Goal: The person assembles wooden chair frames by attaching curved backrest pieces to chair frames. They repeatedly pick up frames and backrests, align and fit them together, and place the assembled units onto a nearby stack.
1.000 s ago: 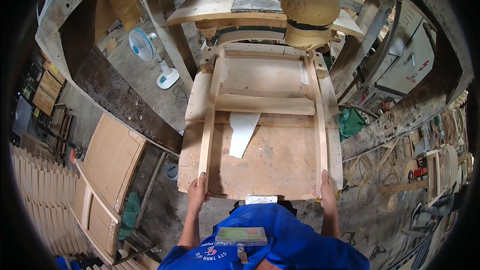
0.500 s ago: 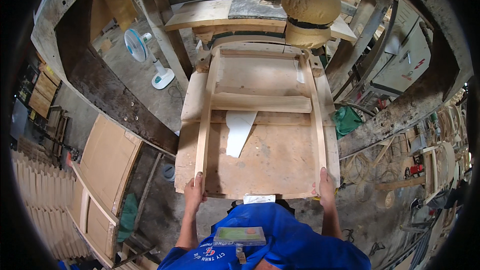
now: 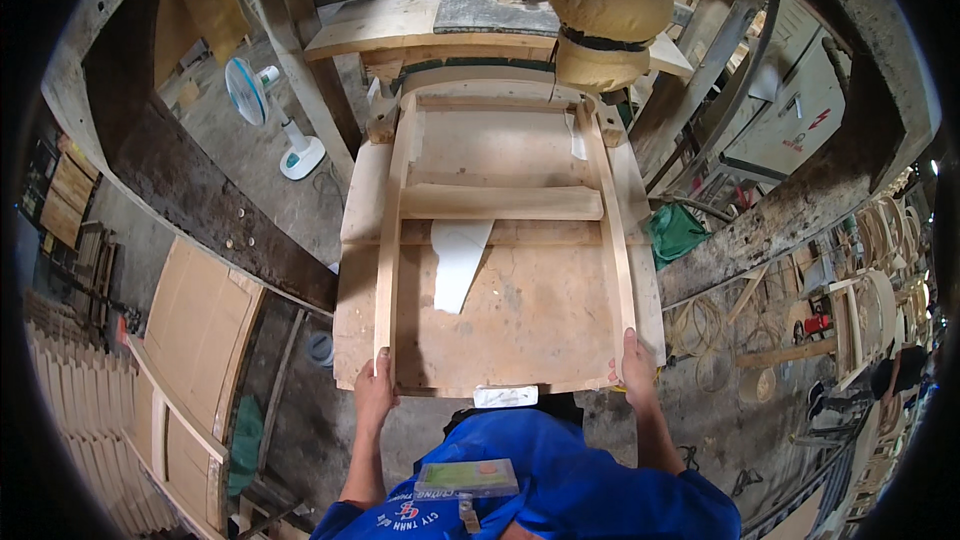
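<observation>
A pale wooden frame (image 3: 501,202) with two long side rails, a curved far rail and a crosspiece lies on a board-topped table (image 3: 530,340). My left hand (image 3: 374,387) is closed around the near end of its left rail, thumb on top. On the opposite side my right hand (image 3: 637,370) grips the near end of the right rail. The far end of the frame sits between two small wooden blocks (image 3: 382,124). A torn white sheet (image 3: 461,262) lies on the board inside the frame.
Thick metal machine uprights (image 3: 200,160) flank the table, with a yellow padded machine part (image 3: 610,15) overhead at far right. A white fan (image 3: 300,155) stands left. At lower left a board stand (image 3: 205,310) holds another frame piece; a green bag (image 3: 678,232) hangs right.
The whole view has shifted slightly, so the table and frame appear a little further left. Both hands keep their hold on the rails, and the frame stays in place on the table.
</observation>
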Available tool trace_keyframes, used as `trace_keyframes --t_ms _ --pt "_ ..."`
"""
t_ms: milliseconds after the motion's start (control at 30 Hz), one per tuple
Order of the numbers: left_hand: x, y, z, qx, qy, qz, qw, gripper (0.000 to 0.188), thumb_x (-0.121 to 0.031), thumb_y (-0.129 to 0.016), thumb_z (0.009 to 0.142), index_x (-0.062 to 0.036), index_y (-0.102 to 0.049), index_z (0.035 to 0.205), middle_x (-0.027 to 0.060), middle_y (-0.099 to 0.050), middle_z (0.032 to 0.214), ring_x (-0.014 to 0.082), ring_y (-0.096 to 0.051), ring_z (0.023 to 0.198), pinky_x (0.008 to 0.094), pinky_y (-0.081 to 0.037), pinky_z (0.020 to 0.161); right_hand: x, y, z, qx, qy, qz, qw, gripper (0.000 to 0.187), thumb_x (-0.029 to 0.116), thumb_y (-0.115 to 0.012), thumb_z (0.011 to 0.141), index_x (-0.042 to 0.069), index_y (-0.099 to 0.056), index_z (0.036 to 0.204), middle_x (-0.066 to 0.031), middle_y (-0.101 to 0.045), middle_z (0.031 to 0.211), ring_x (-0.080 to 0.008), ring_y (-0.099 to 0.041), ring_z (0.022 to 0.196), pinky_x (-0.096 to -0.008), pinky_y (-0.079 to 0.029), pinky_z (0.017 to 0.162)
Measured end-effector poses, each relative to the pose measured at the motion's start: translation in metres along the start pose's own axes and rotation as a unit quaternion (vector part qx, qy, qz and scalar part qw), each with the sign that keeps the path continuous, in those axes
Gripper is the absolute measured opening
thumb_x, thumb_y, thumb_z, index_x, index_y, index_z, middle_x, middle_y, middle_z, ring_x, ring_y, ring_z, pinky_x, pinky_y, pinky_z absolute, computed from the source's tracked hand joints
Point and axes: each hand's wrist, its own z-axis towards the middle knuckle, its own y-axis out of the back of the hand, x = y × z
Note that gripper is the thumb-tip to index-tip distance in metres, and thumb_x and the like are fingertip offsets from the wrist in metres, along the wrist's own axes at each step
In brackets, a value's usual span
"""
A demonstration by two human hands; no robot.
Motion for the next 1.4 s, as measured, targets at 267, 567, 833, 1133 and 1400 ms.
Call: trace_keyframes --t_ms 267,567,833,1133,1400 --pt "-0.002 0.001 0.002 0.016 0.01 0.002 1.0 0.06 -0.059 -0.056 0.103 -0.0004 -0.066 0.096 0.0054 -0.058 0.064 0.0144 -0.058 0.048 0.029 -0.046 0.044 -0.006 -0.002 0.01 0.02 -0.004 0.027 0.999 0.066 0.068 -0.044 0.104 0.004 -0.062 0.111 -0.0077 -0.064 0.074 -0.0154 -0.059 0.05 -0.0294 -0.042 0.043" --pt "-0.002 -0.001 0.003 -0.015 0.014 -0.003 1.0 0.062 -0.061 -0.058 0.101 0.0 -0.068 0.102 0.005 -0.058 0.065 0.0148 -0.058 0.047 0.03 -0.047 0.044 -0.005 0.002 0.011 0.032 -0.004 0.037 0.999 0.066 0.065 -0.044 0.105 0.003 -0.062 0.112 -0.0095 -0.062 0.073 -0.0171 -0.059 0.048 -0.0295 -0.042 0.04" --pt "-0.005 0.0 0.004 -0.016 0.023 0.015 0.999 0.059 -0.059 -0.057 0.102 -0.0011 -0.066 0.095 0.0037 -0.055 0.062 0.0145 -0.057 0.046 0.0303 -0.046 0.043 -0.002 0.002 0.009 0.025 0.0 0.025 0.999 0.066 0.066 -0.042 0.105 0.003 -0.063 0.112 -0.0081 -0.061 0.073 -0.0159 -0.058 0.048 -0.0294 -0.043 0.041" --pt "-0.005 0.002 0.005 -0.006 0.009 -0.003 1.0 0.054 -0.054 -0.057 0.104 -0.0025 -0.062 0.088 0.0016 -0.051 0.057 0.0141 -0.057 0.047 0.03 -0.047 0.044 0.002 -0.001 0.005 0.018 0.023 0.007 1.0 0.071 0.068 -0.04 0.105 0.002 -0.065 0.112 -0.0084 -0.061 0.074 -0.0161 -0.059 0.05 -0.0294 -0.046 0.043" --pt "-0.013 0.005 0.002 0.008 0.022 0.028 0.999 0.054 -0.052 -0.055 0.106 -0.0009 -0.066 0.094 0.0051 -0.056 0.061 0.015 -0.061 0.05 0.0312 -0.05 0.047 -0.005 0.001 0.008 0.034 0.002 0.031 0.999 0.071 0.067 -0.041 0.105 0.0 -0.062 0.116 -0.0098 -0.063 0.076 -0.017 -0.06 0.053 -0.0293 -0.045 0.044"
